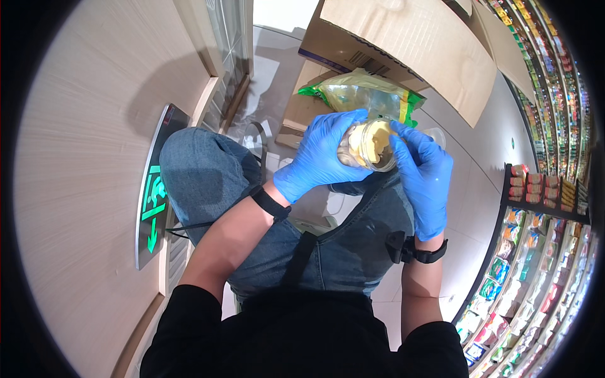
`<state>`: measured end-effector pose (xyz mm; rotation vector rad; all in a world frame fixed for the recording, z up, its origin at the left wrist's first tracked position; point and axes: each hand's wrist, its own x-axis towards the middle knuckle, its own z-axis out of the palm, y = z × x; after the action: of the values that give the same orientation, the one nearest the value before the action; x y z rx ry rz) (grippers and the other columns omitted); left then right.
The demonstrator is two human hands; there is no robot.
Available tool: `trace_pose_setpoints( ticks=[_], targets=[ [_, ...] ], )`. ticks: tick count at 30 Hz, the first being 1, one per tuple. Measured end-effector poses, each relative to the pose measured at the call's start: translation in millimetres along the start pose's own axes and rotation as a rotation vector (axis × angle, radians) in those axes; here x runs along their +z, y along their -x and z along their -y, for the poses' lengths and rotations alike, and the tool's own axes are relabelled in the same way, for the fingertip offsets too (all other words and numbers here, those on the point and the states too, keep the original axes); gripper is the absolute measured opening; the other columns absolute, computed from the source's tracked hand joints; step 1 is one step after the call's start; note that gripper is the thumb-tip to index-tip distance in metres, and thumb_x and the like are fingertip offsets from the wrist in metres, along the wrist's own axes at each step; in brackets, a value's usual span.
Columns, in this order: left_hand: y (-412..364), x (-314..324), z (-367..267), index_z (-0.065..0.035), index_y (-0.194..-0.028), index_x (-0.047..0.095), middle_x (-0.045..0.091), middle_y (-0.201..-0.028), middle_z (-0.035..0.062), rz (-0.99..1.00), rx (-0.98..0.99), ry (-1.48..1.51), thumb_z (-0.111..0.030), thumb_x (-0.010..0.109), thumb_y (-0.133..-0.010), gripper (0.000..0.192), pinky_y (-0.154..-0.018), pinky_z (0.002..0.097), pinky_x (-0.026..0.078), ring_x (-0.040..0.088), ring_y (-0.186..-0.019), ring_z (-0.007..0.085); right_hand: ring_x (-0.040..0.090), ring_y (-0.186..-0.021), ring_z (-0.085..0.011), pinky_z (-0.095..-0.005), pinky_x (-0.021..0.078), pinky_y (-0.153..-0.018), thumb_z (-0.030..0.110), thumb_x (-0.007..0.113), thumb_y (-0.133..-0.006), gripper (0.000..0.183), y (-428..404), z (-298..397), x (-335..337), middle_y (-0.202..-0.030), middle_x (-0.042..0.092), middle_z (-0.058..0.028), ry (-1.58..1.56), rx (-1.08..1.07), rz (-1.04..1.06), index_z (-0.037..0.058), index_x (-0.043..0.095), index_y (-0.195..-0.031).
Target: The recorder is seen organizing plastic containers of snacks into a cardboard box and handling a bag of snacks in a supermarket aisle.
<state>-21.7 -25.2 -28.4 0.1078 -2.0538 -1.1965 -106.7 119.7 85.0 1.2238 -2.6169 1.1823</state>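
My left hand [326,149], in a blue disposable glove, is wrapped around a clear plastic jar [347,158]. The jar is tilted, its uncapped mouth turned to the right. Pale yellow slices [376,139] fill much of it and reach up to the rim. My right hand [423,163], gloved the same way, is at the mouth. Its thumb and index finger pinch something yellow at the rim, mostly hidden by the fingers. Just beyond the jar lies a clear plastic bag [364,97] with green and yellow printed ends; its contents are hard to make out.
A large cardboard box [411,38] with raised flaps stands ahead. Behind my right hand is a round translucent plastic piece [436,136]. A wooden panel with a lit exit sign [153,189] is close on the left. Shelves of packaged goods [501,269] line the right, across the tiled floor [465,193].
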Motion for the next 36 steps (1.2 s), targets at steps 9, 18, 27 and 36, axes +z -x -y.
trace_pose_setpoints(
  ticks=[9,18,27,36],
  targets=[
    [3.2,2.2,7.6,-0.0105,-0.135,0.051,0.061,-0.12,0.0111,-0.018,0.043,0.019,-0.04,0.088,-0.058,0.091,-0.096,0.0435,0.043,0.058,-0.111,0.0316,0.066,-0.064,-0.0292,-0.0369,0.0526,-0.059,0.021,0.067,-0.09,0.019,-0.6,7.7,-0.6,-0.076,0.068,-0.0139,0.35,-0.218,0.129,0.0077,0.075,-0.1],
    [0.7,-6.3,-0.2,-0.0076,-0.132,0.054,0.062,-0.121,0.0122,0.047,0.161,-0.146,-0.032,0.09,-0.055,0.089,-0.095,0.0413,0.045,0.061,-0.108,0.0311,0.066,-0.068,-0.0301,-0.0377,0.0525,-0.061,0.018,0.062,-0.093,0.016,-2.5,9.1,-8.6,-0.079,0.068,-0.0144,0.434,-0.18,0.21,0.0083,0.074,-0.095],
    [-2.7,-0.8,18.8,-0.0049,-0.13,0.054,0.066,-0.11,0.0153,-0.172,-0.142,-0.134,-0.032,0.09,-0.058,0.084,-0.087,0.0407,0.052,0.066,-0.099,0.0314,0.067,-0.075,-0.0233,-0.0382,0.0532,-0.073,0.007,0.059,-0.091,0.019,-56.1,-90.7,-17.0,-0.087,0.069,-0.0143,0.452,-0.136,0.088,0.0022,0.071,-0.105],
    [7.2,3.7,10.5,-0.0082,-0.13,0.054,0.063,-0.108,0.0097,0.125,0.134,-0.114,-0.035,0.089,-0.055,0.086,-0.083,0.0409,0.046,0.062,-0.097,0.0308,0.066,-0.08,-0.0204,-0.0353,0.0522,-0.075,0.031,0.072,-0.088,0.033,-117.8,-123.3,29.0,-0.091,0.072,-0.0136,0.004,0.079,0.509,0.0023,0.07,-0.105]
  ],
)
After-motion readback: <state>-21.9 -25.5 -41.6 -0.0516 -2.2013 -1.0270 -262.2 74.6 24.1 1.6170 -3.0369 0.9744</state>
